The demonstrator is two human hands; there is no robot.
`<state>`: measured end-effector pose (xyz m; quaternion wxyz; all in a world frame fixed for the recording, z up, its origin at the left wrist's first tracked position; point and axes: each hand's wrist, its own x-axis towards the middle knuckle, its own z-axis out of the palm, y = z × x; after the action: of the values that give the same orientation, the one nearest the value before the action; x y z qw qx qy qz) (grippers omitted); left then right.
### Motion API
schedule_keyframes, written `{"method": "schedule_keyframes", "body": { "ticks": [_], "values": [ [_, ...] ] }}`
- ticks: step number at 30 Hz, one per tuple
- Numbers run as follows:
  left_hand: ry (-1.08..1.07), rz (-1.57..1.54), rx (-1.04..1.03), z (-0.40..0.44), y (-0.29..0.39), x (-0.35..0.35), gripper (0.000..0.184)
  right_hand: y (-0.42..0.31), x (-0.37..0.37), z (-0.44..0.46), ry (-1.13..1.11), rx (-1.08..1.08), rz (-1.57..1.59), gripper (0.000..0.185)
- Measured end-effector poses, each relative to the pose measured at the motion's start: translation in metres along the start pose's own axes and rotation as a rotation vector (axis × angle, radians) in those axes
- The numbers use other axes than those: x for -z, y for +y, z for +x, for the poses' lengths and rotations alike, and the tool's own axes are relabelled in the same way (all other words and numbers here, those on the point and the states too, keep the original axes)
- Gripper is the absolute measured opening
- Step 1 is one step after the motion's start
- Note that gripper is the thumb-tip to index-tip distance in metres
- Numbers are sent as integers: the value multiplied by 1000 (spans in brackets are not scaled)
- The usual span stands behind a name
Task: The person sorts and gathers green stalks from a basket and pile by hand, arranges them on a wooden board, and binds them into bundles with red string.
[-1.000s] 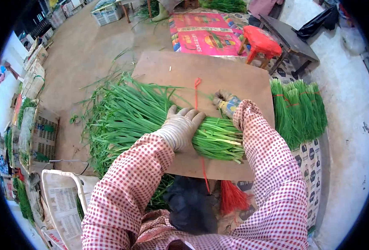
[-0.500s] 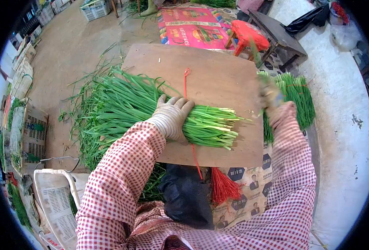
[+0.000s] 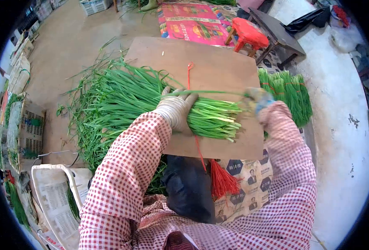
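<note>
A thick bunch of garlic chives (image 3: 122,93) lies across a brown board (image 3: 230,71), leaves to the left and pale cut ends to the right. My left hand (image 3: 178,108), in a pale glove, is wrapped over the top of the bunch near its stem end. To the right of the cut ends, my gloved right hand (image 3: 257,99) is smeared by motion, its fingers closed on a long green chive strand (image 3: 217,92) that stretches left over the bunch. A red tie (image 3: 199,152) runs under the bunch and shows above and below it.
Tied chive bundles (image 3: 290,93) stand right of the board. Red ties (image 3: 224,179) hang at its near edge. Beyond are a red-topped stool (image 3: 251,35) and a pink printed sheet (image 3: 192,25). A white plastic chair (image 3: 55,196) and a crate (image 3: 33,133) stand left.
My right hand has moved left toward the cut ends, bringing the strand from upright to nearly level over the bunch. My left hand stays on the bunch.
</note>
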<state>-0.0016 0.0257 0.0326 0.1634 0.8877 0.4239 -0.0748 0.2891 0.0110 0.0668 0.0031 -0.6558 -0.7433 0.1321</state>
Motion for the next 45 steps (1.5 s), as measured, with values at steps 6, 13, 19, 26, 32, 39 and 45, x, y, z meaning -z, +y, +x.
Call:
{"method": "schedule_keyframes", "body": {
  "ticks": [6, 13, 19, 26, 32, 39, 45],
  "values": [
    [19, 7, 6, 2, -1, -4, 127, 39, -12, -165, 263, -50, 278, 40],
    [51, 94, 7, -4, 4, -1, 128, -27, -76, -231, -691, 54, 322, 49],
    [89, 167, -9, -7, 9, 0, 127, 93, -122, -91, 479, 6, 511, 52],
    [125, 188, -3, -12, 13, 3, 131, 74, -75, -26, 112, -188, 701, 30],
    [239, 311, -94, -16, 19, 5, 135, 34, -44, -5, 263, 74, 560, 31],
    [231, 307, -128, -13, 18, 12, 135, -5, -43, -8, -214, 53, 339, 31],
    [101, 221, -98, -1, 13, 3, 136, -11, -21, -16, -152, 58, 318, 29]
  ]
}}
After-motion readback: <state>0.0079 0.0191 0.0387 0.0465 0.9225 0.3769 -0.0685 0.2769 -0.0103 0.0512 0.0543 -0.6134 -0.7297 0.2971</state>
